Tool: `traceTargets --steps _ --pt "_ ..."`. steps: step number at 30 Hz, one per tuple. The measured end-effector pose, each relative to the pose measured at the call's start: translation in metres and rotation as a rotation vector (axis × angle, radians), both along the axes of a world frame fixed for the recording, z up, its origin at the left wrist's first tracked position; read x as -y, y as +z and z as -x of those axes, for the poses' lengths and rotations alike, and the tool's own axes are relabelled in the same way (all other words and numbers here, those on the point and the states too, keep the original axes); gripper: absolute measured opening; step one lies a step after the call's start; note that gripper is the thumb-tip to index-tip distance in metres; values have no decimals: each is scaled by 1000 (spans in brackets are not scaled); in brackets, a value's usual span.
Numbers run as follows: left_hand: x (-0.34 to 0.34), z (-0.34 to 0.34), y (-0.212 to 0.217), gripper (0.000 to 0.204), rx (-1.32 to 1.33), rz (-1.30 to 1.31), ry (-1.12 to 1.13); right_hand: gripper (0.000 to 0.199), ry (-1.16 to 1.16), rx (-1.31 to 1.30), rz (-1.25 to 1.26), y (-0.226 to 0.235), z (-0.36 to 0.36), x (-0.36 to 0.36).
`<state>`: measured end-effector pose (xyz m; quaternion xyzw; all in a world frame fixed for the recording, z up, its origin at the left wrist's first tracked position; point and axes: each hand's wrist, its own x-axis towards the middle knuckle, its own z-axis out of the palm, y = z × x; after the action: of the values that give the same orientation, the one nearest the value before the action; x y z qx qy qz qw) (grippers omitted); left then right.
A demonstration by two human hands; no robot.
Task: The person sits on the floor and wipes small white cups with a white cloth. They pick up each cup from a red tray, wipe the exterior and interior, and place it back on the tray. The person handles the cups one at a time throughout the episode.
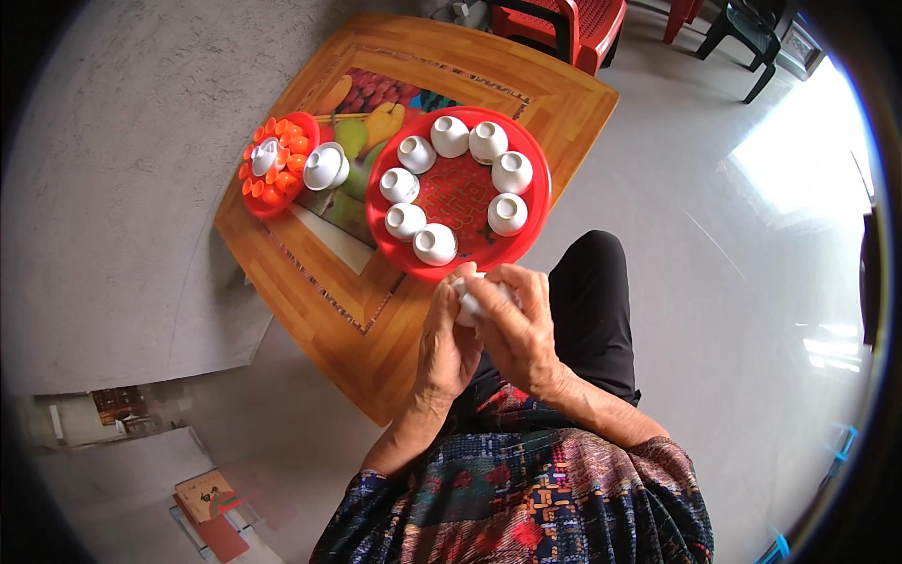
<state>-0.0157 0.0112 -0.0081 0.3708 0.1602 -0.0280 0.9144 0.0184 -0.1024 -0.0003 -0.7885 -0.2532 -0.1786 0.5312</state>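
Observation:
Both my hands are closed around one small white cup (pixel 473 303) just below the near rim of a round red tray (pixel 454 193). My left hand (pixel 447 343) cups it from the left and below. My right hand (pixel 517 324) wraps it from the right, fingers over the top. Several small white cups (pixel 434 243) stand upside down in a ring on the tray. The tray rests on a low wooden table (pixel 329 282) with a fruit picture in its middle.
A smaller red plate (pixel 258 202) at the table's left holds several orange pieces and a white cup (pixel 266 156); a white bowl (pixel 324 166) sits beside it. Red plastic chairs (pixel 583 23) and a dark chair (pixel 752 33) stand beyond the table. Books (pixel 211 512) lie on the floor at lower left.

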Motion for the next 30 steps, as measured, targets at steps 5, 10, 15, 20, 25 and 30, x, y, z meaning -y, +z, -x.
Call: traceTargets --steps 5,10,15,20,25,30 --pt "-4 2 3 57 19 73 -46 53 -32 259 221 -10 15 -9" --pt "-8 1 -1 53 -2 275 -56 49 -22 -24 -88 -8 8 1" --pt "-2 5 3 46 30 81 -66 38 43 -303 -186 -7 2 8" --pt "-6 7 4 51 9 -130 36 35 94 -343 -155 -13 0 13" --pt "-20 -7 3 55 260 -793 283 27 21 -433 -167 -20 -10 27" --pt "-26 -36 -10 56 413 -1275 238 25 2 -403 -198 -19 -18 31"
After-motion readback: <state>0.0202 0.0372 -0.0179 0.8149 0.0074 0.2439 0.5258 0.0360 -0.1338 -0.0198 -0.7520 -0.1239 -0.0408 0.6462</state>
